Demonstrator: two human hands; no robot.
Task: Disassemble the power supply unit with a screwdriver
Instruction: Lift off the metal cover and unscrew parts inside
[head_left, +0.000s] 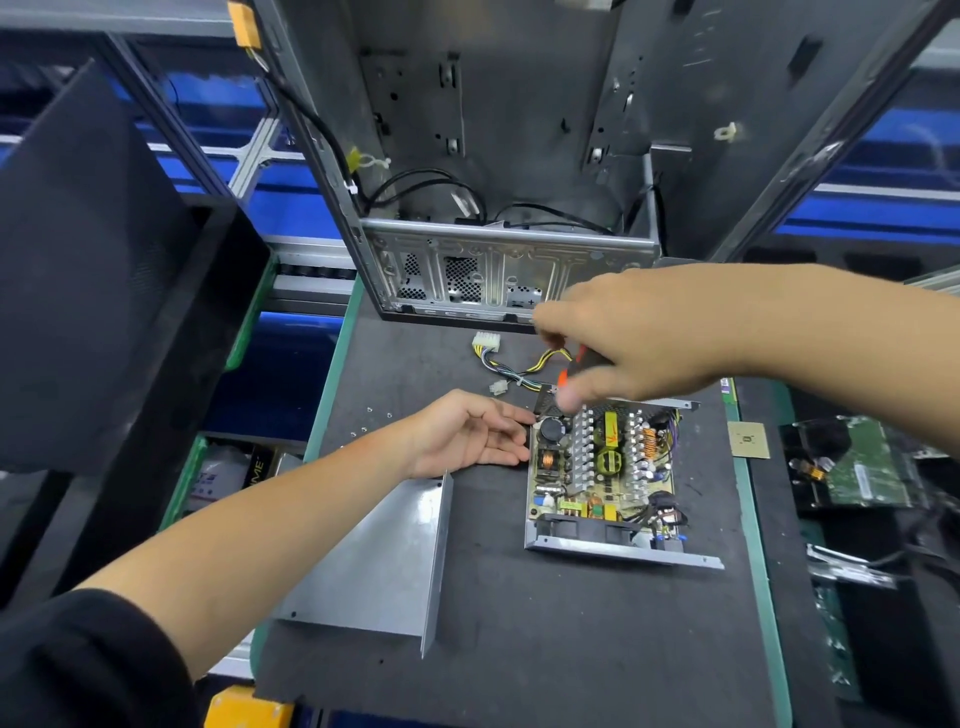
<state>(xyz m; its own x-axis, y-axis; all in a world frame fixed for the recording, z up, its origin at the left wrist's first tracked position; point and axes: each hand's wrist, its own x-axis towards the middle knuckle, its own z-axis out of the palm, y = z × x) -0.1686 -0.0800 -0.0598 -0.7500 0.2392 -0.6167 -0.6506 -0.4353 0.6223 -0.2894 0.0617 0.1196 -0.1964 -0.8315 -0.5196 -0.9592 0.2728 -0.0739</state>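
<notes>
Step in hand, by my read: backing out a board screw at the far-left corner of the PSU (605, 467). To do it well: keep the driver (576, 370) upright over the screw, press down w/ light torque so the tip doesn't cam out, and keep the tip off the big cap and coil just beside that corner. Tip itself is hidden under the thumb, so can't tell if it's seated.

Right hand (634, 343) has its grip curled round the driver's orange/black handle. Left hand (467, 434) lies w/ fingers relaxed, tips touching the PSU's left side, steadying it; keep it there so the tray can't skate.

PSU sits mid-bench, toward the right edge, nearer the far edge than the near one. Lid off: board exposed w/ heatsinks, yellow transformers, copper coils; fan along the near wall. Cable loom (511, 364) runs off toward the case (498, 270) at the far edge. Cover (379, 561) lies apart, near-left.
</notes>
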